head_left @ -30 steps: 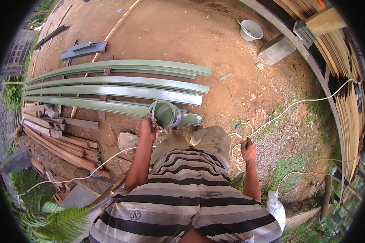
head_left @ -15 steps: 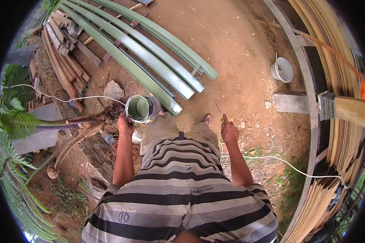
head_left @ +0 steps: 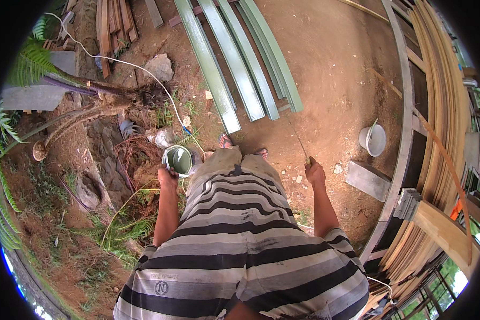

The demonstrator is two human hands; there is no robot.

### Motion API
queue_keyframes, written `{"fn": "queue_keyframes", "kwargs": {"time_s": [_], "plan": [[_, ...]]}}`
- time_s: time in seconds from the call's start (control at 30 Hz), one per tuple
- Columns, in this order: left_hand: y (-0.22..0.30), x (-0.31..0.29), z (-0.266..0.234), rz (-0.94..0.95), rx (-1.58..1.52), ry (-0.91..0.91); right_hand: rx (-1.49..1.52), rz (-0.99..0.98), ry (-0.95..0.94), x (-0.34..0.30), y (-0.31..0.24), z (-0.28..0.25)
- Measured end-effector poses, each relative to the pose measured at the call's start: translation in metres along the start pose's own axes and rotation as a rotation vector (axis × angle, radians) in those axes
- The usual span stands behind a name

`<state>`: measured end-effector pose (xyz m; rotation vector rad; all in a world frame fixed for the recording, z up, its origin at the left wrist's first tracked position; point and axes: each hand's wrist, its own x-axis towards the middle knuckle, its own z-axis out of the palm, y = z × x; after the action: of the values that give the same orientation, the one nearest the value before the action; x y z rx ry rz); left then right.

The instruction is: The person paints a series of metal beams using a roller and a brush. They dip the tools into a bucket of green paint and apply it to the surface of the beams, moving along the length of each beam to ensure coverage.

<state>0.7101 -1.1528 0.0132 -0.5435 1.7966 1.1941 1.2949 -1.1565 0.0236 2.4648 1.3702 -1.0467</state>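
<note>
My left hand [head_left: 168,175] grips the rim of a small pail [head_left: 178,160] that has green paint inside, held beside my left leg. In my closed right hand [head_left: 315,172] is the handle of a thin, long-shafted paint roller [head_left: 299,140]. Its shaft points away from me, and its small pale green head lies near the close ends of the green metal beams [head_left: 255,104]. Those beams lie side by side in front of me, several of them, with a wet-looking shine on some. My fingers hide most of the roller's handle.
A white bucket [head_left: 376,140] with a stick in it stands on the right, near a grey block [head_left: 368,180]. Long timber planks [head_left: 437,106] are stacked beyond a concrete edge [head_left: 405,96]. At left are a fern trunk [head_left: 96,112], a rock [head_left: 160,67] and a white hose [head_left: 122,62].
My view has turned and shifted, so the beams appear more upright and the hose now passes behind the pail. Both hands keep their holds; the roller head sits closer to the beam ends.
</note>
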Motion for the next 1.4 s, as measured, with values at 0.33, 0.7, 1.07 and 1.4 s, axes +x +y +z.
{"fn": "queue_keyframes", "kwargs": {"time_s": [0.33,0.7,1.07,1.4], "plan": [[-0.055,0.028,-0.097,-0.125,-0.081,0.207,0.16,-0.146,0.071,0.07,0.034,0.042],[-0.139,-0.03,-0.097,-0.186,-0.268,0.268,0.057,-0.285,0.109,0.133,-0.002,0.021],[-0.182,-0.07,-0.083,-0.275,-0.435,0.295,0.303,-0.299,0.031,0.292,-0.097,0.019],[-0.202,-0.1,-0.085,-0.226,-0.503,0.368,0.422,-0.208,-0.066,0.324,-0.189,-0.018]]}}
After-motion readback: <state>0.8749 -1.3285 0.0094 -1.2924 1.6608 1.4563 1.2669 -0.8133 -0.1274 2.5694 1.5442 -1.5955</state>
